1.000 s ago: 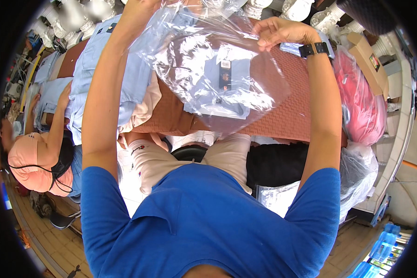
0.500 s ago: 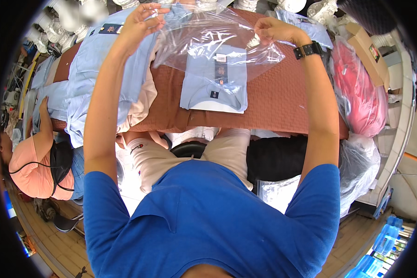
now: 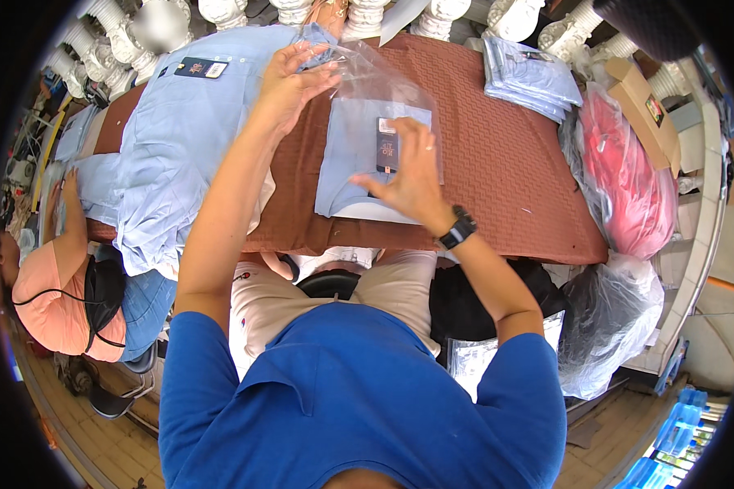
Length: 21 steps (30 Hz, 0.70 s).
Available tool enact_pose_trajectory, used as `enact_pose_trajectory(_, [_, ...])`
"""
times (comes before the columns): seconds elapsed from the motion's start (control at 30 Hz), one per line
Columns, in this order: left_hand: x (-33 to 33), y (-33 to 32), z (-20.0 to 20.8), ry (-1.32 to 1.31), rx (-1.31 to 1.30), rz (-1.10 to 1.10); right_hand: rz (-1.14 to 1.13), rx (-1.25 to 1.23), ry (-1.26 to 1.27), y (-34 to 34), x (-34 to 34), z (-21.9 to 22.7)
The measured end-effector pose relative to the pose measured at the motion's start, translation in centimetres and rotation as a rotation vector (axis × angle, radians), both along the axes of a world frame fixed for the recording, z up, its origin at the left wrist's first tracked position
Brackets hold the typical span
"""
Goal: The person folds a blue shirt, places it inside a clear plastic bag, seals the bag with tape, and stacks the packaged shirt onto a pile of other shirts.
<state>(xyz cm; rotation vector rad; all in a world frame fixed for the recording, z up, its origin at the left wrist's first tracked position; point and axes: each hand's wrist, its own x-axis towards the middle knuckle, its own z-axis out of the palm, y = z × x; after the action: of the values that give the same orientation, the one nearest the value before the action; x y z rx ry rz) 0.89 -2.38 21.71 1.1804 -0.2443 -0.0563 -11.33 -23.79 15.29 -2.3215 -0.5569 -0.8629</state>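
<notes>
A folded light-blue shirt [image 3: 344,151] lies in front of me with a dark hang tag [image 3: 387,147] on it. White backing shows along its near edge. Above its far part hangs a clear plastic bag [image 3: 375,72], and my left hand [image 3: 294,88] grips the bag's left side between its fingers. My right hand [image 3: 416,171] is over the shirt's right side, thumb and fingers spread apart and nothing held. Whether its fingertips touch the shirt or the film I cannot tell. The hand covers the collar area.
Loose light-blue shirts [image 3: 183,122] are piled at the left of the brown-covered table [image 3: 514,179]. Bagged folded shirts [image 3: 530,77] lie far right, beside a bagged red bundle [image 3: 624,175] and a cardboard box [image 3: 640,106]. A co-worker [image 3: 69,285] sits at the left. White balusters [image 3: 367,16] line the back.
My right hand has let go of the bag's right side and come down left over the shirt. My left hand has moved right and slightly nearer, still with the bag, which now hangs narrower.
</notes>
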Motion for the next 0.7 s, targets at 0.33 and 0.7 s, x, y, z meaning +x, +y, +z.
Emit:
enact_pose_trajectory(0.33, [-1.3, -0.4, -1.2, 0.045, 0.176, 0.015, -0.294, -0.111, -0.073, -2.3, 4.1, -3.6])
enact_pose_trajectory(0.7, [-0.6, 0.2, -3.7, 0.361, 0.116, -0.34, -0.447, -0.409, -0.267, -13.2, 3.8, -0.4])
